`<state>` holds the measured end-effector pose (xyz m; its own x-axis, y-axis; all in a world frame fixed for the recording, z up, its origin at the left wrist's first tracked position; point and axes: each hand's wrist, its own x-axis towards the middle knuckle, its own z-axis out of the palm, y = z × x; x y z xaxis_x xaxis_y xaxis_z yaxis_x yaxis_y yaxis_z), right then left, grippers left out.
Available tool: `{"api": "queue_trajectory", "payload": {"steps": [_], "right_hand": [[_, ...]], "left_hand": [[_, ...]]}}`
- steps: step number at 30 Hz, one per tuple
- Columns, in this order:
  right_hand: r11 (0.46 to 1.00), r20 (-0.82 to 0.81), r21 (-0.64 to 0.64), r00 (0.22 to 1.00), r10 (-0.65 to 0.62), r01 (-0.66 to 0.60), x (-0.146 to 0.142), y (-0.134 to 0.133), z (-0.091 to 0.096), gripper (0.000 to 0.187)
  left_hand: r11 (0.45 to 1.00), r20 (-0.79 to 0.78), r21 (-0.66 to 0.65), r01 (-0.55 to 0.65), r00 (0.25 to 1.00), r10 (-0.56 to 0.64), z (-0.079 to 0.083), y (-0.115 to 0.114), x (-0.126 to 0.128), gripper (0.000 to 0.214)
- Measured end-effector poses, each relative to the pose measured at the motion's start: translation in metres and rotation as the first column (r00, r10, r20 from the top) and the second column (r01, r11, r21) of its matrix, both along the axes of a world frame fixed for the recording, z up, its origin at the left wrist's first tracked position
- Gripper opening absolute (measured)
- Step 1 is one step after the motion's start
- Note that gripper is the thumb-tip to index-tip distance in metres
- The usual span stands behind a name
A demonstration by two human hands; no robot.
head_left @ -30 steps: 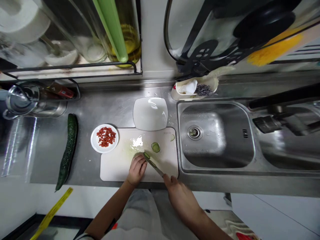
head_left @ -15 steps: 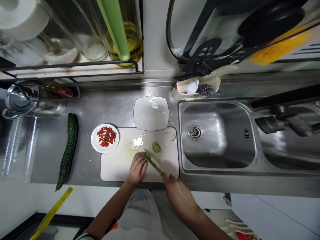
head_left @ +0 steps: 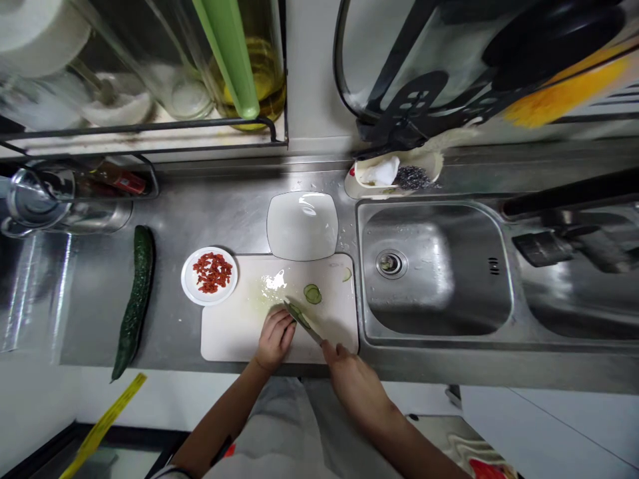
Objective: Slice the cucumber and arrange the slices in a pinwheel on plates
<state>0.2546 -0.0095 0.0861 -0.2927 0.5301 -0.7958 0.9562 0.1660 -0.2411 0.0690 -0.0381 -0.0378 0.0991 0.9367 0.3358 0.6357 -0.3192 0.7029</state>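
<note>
My right hand [head_left: 357, 382] grips a kitchen knife [head_left: 314, 334], its blade slanting up and left over the white cutting board [head_left: 229, 336]. Green cucumber slices cling along the blade. Beside the knife tip, my left hand [head_left: 274, 336] rests on the board with curled fingers, closed on a piece of cucumber that is mostly hidden. Two overlapping cucumber slices [head_left: 312, 293] lie just beyond the blade. One thin slice [head_left: 347, 274] sits near the board's upper right corner.
A small white plate of red dried berries [head_left: 212, 273] overlaps the board's left corner. An empty-looking white dish [head_left: 302, 226] touches the back edge. Far left lies a whole cucumber [head_left: 134, 303]. A steel sink [head_left: 434, 266] is at the right, with a faucet [head_left: 544, 247].
The knife has shifted very slightly up and left, its tip now a bit higher beside my left fingers. My left hand and the loose slices stay put.
</note>
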Motion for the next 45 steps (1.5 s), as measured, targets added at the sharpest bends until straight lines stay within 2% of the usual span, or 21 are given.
{"api": "queue_trajectory", "payload": {"steps": [7,17,28,41,45], "right_hand": [[1.000,-0.042,-0.001,0.999,-0.012,0.012,-0.001,-0.001,-0.010,0.045],[0.999,-0.052,0.023,0.998,-0.035,0.036,-0.006,0.001,-0.018,0.043],[0.999,-0.053,0.034,0.998,-0.030,0.032,-0.011,-0.003,-0.040,0.045],[0.987,-0.046,0.097,0.992,-0.121,0.125,0.008,0.008,-0.033,0.040],[0.990,-0.034,0.093,0.994,-0.102,0.105,0.007,0.006,-0.025,0.035]], "left_hand": [[1.000,-0.003,-0.014,0.013,1.000,-0.013,0.002,0.000,0.000,0.030],[1.000,-0.016,-0.017,0.007,1.000,-0.007,0.000,-0.001,0.000,0.029],[1.000,-0.015,-0.023,0.002,1.000,-0.002,0.001,-0.001,0.000,0.028],[1.000,-0.009,-0.012,-0.009,1.000,0.009,-0.003,-0.003,0.000,0.029],[1.000,-0.005,-0.026,-0.013,1.000,0.012,-0.002,-0.003,0.000,0.029]]}}
